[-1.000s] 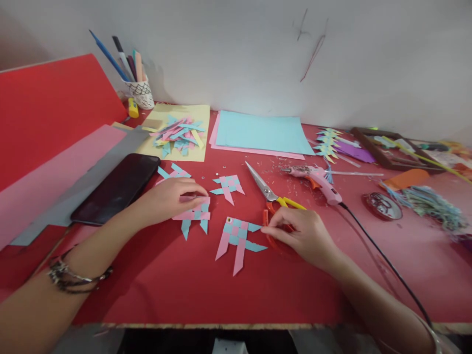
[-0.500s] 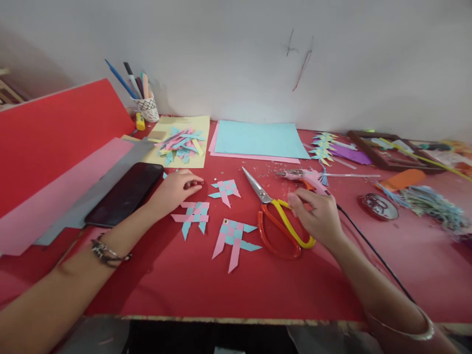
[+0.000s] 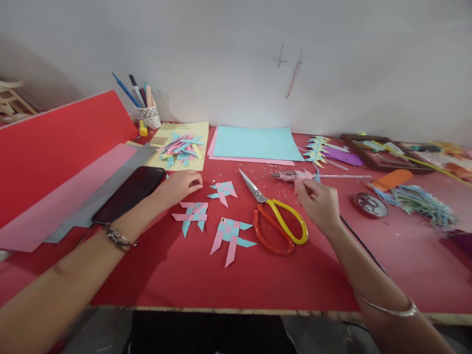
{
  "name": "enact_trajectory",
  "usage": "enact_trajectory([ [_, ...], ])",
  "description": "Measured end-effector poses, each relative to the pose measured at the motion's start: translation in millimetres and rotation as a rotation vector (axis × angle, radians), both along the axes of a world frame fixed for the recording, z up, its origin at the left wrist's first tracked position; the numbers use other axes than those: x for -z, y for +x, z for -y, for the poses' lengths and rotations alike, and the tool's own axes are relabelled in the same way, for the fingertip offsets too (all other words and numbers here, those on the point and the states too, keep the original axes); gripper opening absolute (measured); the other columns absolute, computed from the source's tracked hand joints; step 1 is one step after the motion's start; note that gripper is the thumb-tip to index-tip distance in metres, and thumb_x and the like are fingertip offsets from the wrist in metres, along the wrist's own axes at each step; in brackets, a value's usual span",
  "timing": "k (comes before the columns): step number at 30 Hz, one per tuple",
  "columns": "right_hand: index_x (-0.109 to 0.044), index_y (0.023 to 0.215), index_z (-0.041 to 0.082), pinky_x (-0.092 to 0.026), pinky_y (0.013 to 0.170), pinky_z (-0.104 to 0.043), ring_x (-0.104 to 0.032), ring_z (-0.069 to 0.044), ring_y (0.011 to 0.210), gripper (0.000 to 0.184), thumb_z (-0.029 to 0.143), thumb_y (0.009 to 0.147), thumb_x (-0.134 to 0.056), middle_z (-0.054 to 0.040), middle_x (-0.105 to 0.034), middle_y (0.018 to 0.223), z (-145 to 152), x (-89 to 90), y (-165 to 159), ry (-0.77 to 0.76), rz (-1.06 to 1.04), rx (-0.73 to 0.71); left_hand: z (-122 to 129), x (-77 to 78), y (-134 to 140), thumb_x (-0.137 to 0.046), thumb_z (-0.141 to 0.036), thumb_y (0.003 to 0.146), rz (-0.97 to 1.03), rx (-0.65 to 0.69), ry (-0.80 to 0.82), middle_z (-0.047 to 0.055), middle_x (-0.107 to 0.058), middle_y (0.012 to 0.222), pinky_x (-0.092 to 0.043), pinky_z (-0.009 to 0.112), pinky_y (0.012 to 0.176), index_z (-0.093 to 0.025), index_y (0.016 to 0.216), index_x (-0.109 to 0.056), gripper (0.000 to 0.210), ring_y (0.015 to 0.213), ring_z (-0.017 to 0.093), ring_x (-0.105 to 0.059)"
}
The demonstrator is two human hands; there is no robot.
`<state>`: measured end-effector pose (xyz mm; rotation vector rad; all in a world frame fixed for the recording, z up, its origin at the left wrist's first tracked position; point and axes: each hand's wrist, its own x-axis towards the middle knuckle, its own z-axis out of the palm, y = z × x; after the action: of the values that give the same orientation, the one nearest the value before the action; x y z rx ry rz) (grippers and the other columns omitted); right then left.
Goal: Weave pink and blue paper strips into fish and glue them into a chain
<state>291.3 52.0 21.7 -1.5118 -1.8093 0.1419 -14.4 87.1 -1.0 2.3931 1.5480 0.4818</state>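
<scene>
My left hand point(image 3: 181, 187) rests on the table beside the phone, thumb and fingertips pinched together; anything between them is too small to make out. My right hand point(image 3: 320, 200) is curled around the handle of a pink glue gun point(image 3: 291, 175), which lies on its side; the handle is mostly hidden. Between my hands lie three woven pink and blue paper fish: an upper one point(image 3: 223, 190), a left one point(image 3: 194, 212) and a lower one point(image 3: 230, 231) with a small round eye. Scissors point(image 3: 275, 214) with red and yellow handles lie partly spread, left of my right hand.
A black phone point(image 3: 127, 194) and leaning coloured sheets point(image 3: 66, 128) stand left. Paper strips point(image 3: 182, 148) lie on yellow paper, beside blue sheets point(image 3: 258, 142). Rightward are a glue gun cord point(image 3: 363, 243), a round tin point(image 3: 369, 204), tassels point(image 3: 422, 204) and a brown tray point(image 3: 376, 160).
My right hand has moved up and right, from beside the scissors' handles onto the glue gun's handle. My left fingers have closed tighter. The whole view has shifted slightly.
</scene>
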Motion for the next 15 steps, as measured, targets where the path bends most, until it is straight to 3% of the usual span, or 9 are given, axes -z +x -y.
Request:
enact_trajectory([
  [3, -0.040, 0.052, 0.020, -0.033, 0.049, -0.023, -0.042, -0.011, 0.045, 0.027, 0.033, 0.075, -0.040, 0.0020, -0.043, 0.046, -4, 1.4, 7, -0.006, 0.021, 0.109, -3, 3.1, -3, -0.041, -0.031, 0.078, -0.010, 0.035, 0.003, 0.004, -0.058, 0.073, -0.040, 0.027, 0.058, -0.019, 0.069, -0.054, 0.020, 0.065, 0.016, -0.053],
  [7, -0.048, 0.068, 0.021, -0.037, 0.057, -0.029, -0.052, -0.018, 0.062, 0.013, 0.033, 0.072, -0.046, -0.0032, -0.056, 0.065, -11, 8.6, 20, -0.053, 0.202, 0.305, -6, 7.6, -7, -0.037, -0.035, 0.081, -0.048, 0.077, 0.040, 0.005, -0.059, 0.075, -0.041, 0.028, 0.062, -0.020, 0.070, -0.056, 0.027, 0.070, 0.017, -0.055],
  [11, -0.053, 0.084, 0.018, -0.041, 0.069, -0.036, -0.053, -0.027, 0.087, 0.022, 0.035, 0.070, -0.049, -0.0115, -0.060, 0.088, -17, 16.2, 30, -0.092, 0.334, 0.406, -8, 11.3, -11, -0.033, -0.038, 0.083, -0.042, 0.142, 0.059, 0.005, -0.061, 0.078, -0.042, 0.029, 0.068, -0.020, 0.073, -0.058, 0.033, 0.074, 0.017, -0.057],
  [15, -0.055, 0.092, 0.016, -0.041, 0.068, -0.036, -0.053, -0.029, 0.094, 0.029, 0.035, 0.072, -0.049, -0.0159, -0.060, 0.098, -19, 18.3, 34, -0.213, 0.378, 0.433, -6, 9.3, -10, -0.030, -0.041, 0.084, -0.005, 0.155, 0.045, 0.006, -0.062, 0.079, -0.043, 0.029, 0.070, -0.020, 0.072, -0.058, 0.038, 0.076, 0.017, -0.057],
])
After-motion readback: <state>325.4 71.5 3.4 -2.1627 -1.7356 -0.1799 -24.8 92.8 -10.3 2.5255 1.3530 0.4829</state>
